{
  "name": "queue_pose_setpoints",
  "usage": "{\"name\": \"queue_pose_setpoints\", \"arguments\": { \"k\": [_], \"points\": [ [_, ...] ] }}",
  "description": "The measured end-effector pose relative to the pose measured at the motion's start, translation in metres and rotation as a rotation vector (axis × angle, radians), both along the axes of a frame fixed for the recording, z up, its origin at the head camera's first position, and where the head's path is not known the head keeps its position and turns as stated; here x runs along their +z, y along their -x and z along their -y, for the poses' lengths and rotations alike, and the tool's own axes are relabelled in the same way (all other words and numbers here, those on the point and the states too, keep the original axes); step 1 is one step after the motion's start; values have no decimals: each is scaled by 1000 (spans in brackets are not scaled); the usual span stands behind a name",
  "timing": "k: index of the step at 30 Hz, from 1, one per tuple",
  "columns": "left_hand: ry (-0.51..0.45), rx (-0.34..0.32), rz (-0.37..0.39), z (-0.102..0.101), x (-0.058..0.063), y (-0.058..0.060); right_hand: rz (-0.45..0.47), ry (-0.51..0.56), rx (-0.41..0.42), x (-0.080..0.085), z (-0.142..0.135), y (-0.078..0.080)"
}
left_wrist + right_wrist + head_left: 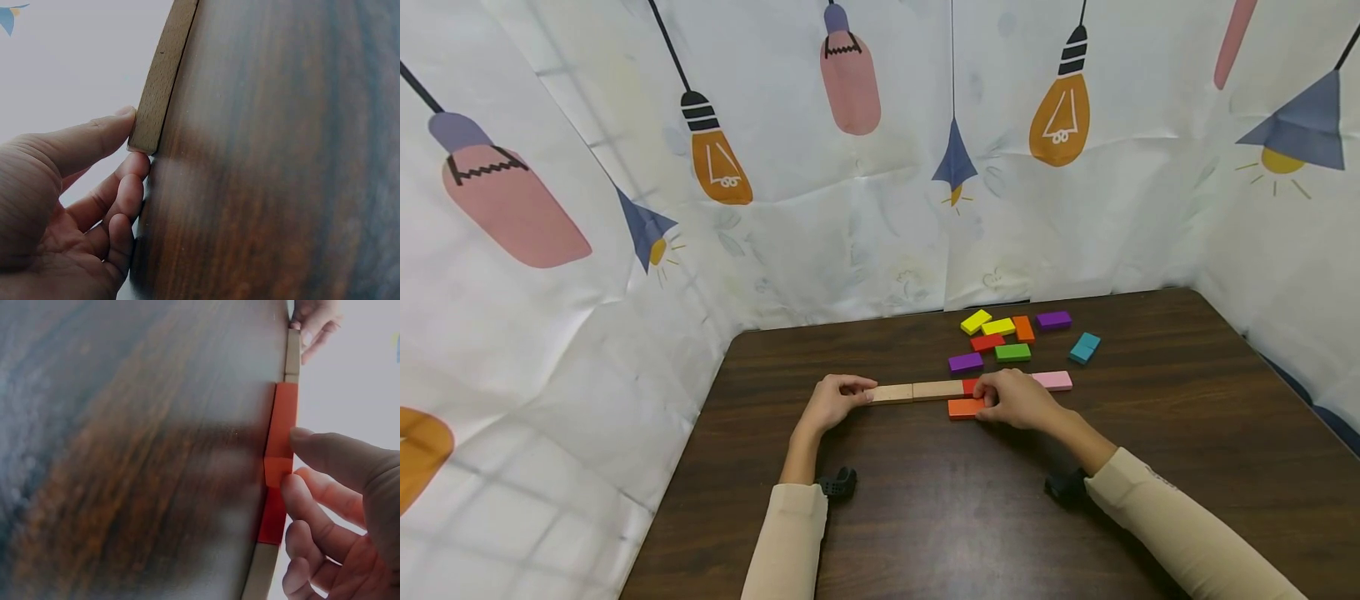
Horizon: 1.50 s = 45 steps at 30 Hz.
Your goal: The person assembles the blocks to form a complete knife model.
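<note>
A straight row of blocks lies across the table, with two plain wooden blocks (891,394) at its left end. My left hand (832,404) pinches the outermost wooden block (161,81) at its end, thumb on one side and fingertip at the corner. My right hand (1018,400) grips an orange block (964,408) between thumb and fingers, just in front of the row. A red block (968,387) is partly covered by that hand. Past it, the right wrist view shows another wooden block (260,572). A pink block (1052,381) emerges right of the hand.
Behind the row lie loose blocks: several yellow (976,322), orange (1023,329), red (987,342), green (1012,352), purple (966,363) and blue (1084,348) ones. A printed curtain (887,233) hangs behind the dark table (917,517).
</note>
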<state>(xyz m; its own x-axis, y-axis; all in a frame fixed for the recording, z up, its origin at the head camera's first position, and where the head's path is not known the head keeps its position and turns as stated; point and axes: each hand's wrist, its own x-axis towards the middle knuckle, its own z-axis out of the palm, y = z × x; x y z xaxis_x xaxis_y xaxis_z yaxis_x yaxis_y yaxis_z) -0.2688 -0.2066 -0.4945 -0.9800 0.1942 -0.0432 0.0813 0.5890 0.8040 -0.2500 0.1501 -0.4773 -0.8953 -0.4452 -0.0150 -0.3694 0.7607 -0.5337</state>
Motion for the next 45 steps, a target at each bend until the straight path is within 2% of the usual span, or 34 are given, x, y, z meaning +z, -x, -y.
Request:
{"name": "queue_pose_setpoints", "arguments": {
  "k": [11, 21, 45],
  "points": [
    [3, -4, -6, 0, 0, 0, -27, 11, 9, 0, 3, 1],
    [8, -3, -10, 0, -1, 1, 1, 3, -31, 0, 12, 5],
    [4, -11, -20, 0, 0, 0, 5, 11, -29, 0, 25, 9]
  ]
}}
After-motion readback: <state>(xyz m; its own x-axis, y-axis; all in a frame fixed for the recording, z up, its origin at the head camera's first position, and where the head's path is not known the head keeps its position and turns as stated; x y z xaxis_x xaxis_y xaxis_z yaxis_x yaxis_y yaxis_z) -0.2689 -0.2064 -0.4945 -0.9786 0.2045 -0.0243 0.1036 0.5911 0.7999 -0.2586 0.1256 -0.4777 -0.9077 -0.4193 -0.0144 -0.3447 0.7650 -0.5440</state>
